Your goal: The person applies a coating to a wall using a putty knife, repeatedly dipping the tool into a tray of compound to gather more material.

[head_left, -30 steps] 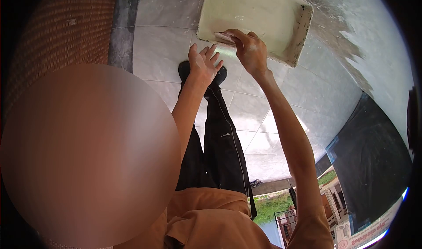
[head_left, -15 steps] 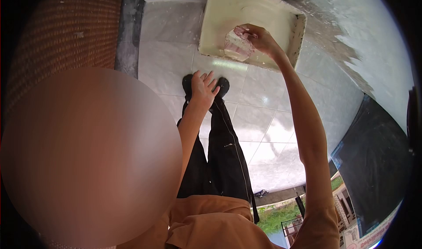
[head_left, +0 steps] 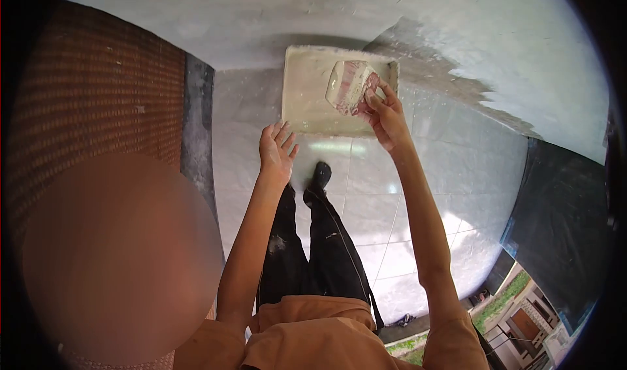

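Observation:
My right hand [head_left: 385, 118] grips a pink-and-white plastic container [head_left: 349, 86] by its reddish end, fingers and thumb closed on it. It looks translucent, is wet with pale paint, and overlaps the tray in this view. Beneath it on the floor is a rectangular tray [head_left: 285, 89] with cream-coloured paint inside and smears along its rim. My left hand [head_left: 277, 153] is held palm up with fingers spread, holding nothing, near the tray's front left corner. Pale specks mark its fingertips.
Past the tray rises a pale wall [head_left: 261, 30], with a grey uncoated patch [head_left: 424, 53] at right. A woven brown panel [head_left: 124, 76] stands left, a black sheet [head_left: 562, 239] right. My shoe [head_left: 321, 174] is on the tiled floor. A blurred round shape [head_left: 124, 252] covers the lower left.
My right hand has raised and turned the container, so more of its side shows. My left hand has moved left and further forward. The view has tilted up, showing more wall.

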`<state>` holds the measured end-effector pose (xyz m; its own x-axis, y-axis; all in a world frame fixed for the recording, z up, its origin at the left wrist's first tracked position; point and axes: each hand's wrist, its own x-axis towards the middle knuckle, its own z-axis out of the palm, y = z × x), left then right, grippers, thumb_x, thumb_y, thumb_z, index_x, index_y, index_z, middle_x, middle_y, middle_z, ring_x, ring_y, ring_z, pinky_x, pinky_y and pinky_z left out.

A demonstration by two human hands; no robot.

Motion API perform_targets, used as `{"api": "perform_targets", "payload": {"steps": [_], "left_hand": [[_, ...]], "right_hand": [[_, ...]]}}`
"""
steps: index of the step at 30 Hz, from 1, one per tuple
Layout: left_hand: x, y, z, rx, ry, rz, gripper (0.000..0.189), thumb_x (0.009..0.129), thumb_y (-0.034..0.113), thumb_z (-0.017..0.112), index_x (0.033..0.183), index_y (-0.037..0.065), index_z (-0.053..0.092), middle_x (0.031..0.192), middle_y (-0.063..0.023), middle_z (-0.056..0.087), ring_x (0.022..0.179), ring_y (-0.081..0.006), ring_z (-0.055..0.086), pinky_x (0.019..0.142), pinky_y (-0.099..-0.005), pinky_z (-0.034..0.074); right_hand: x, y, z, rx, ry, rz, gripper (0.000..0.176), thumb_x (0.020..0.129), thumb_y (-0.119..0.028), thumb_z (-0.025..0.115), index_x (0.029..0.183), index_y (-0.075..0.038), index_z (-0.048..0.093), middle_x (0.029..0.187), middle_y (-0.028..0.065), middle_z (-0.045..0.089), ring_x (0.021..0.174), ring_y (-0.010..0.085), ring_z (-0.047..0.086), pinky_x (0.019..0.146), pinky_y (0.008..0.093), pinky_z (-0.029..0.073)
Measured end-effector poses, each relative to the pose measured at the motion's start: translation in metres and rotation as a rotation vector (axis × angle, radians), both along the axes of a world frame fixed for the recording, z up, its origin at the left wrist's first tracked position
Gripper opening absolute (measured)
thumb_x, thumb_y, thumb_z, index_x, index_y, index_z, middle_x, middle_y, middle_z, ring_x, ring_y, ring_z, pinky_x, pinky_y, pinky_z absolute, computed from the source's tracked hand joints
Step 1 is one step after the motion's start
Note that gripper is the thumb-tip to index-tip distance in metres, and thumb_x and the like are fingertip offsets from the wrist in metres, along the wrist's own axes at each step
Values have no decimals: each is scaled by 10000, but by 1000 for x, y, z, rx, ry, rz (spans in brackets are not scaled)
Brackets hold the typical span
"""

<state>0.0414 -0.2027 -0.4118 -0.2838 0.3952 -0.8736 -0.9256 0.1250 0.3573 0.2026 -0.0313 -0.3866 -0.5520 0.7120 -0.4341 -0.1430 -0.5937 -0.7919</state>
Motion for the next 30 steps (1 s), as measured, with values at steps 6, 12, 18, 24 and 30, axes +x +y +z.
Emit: {"api": "perform_targets", "payload": {"steps": [6,12,18,24,30], "left_hand": [[-29,41,108,235,302,-87,548,958,406,394,1420,111,404,1437,-37,458,1326,-213,401,1069,-378,269],[-54,84,244,521,589,-133,531,968,418,400,1393,104,448,1441,-50,455,1331,-225,398,1087,-377,258],[-63,114,384,795,993,-191,545,991,428,390,1391,62,442,1425,-100,468,1337,-240,403,1099,-390,261],[-52,159,498,992,1426,-148,429,993,306,402,1323,54,509,1348,-89,536,1302,-228,440,1070,-386,307],[-18,226,575,1052,2012,-9,358,980,227,460,1279,43,531,1309,-122,555,1260,-260,484,1047,-401,368]], "right_hand": [[-35,-8,111,102,255,-157,331,962,-23,515,1274,-1,408,1036,140,655,863,211,686,763,355,615],[-54,-8,235,307,440,-263,336,967,-34,516,1271,4,376,1052,152,652,926,212,680,776,357,623],[-59,-11,367,456,501,-463,362,960,-35,530,1273,32,362,1076,174,637,937,227,680,812,356,617],[-26,26,472,639,557,-540,325,962,7,496,1257,110,408,1141,197,583,984,264,660,865,359,601],[34,102,549,801,553,-605,259,952,26,497,1182,145,492,1119,197,588,959,260,665,870,353,601]]}}
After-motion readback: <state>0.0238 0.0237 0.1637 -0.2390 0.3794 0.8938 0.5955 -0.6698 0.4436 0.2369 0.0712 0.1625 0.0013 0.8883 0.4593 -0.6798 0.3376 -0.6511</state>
